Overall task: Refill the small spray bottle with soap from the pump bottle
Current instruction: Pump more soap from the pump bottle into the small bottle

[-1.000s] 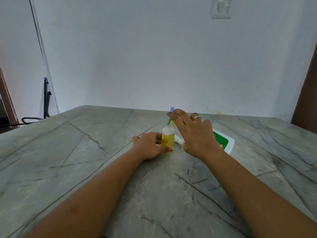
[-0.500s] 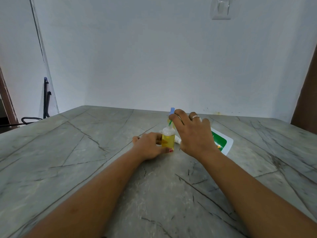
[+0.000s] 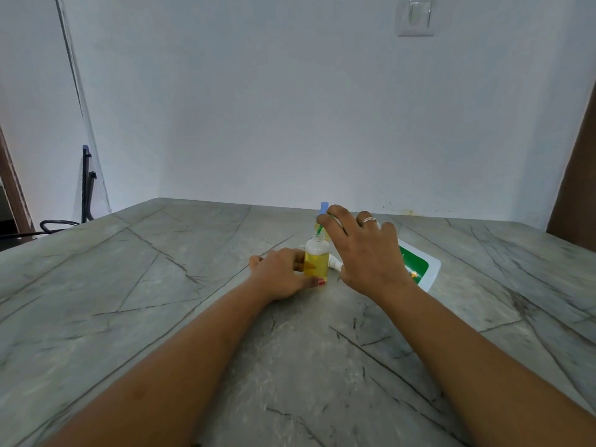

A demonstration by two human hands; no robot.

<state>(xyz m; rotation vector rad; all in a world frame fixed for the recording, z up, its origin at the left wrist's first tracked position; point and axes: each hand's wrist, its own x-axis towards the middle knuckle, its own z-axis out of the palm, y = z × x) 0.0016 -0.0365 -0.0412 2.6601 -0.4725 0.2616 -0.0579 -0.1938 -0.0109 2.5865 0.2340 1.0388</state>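
Mid-worktop, upright: small spray bottle (image 3: 316, 264), clear body, yellow soap up to the white shoulder. Low on its body the left hand (image 3: 283, 275) grips it, thumb across the front. Above and just to the right, the right hand (image 3: 366, 253) has its fingers curled round the spray head (image 3: 323, 208): blue top, green tube (image 3: 319, 230) slanting down to the neck. Thumb hidden; tube tip inside the neck or not, cannot tell. Behind that hand the pump bottle (image 3: 417, 267) lies flat, mostly covered: white, green label, white nozzle showing beside the small bottle. The worktop (image 3: 161, 269) is grey, stone-look, dark veins. White walls, switch plate (image 3: 414, 16) high up, dark chair (image 3: 86, 182) left, brown door edge (image 3: 577, 188) right
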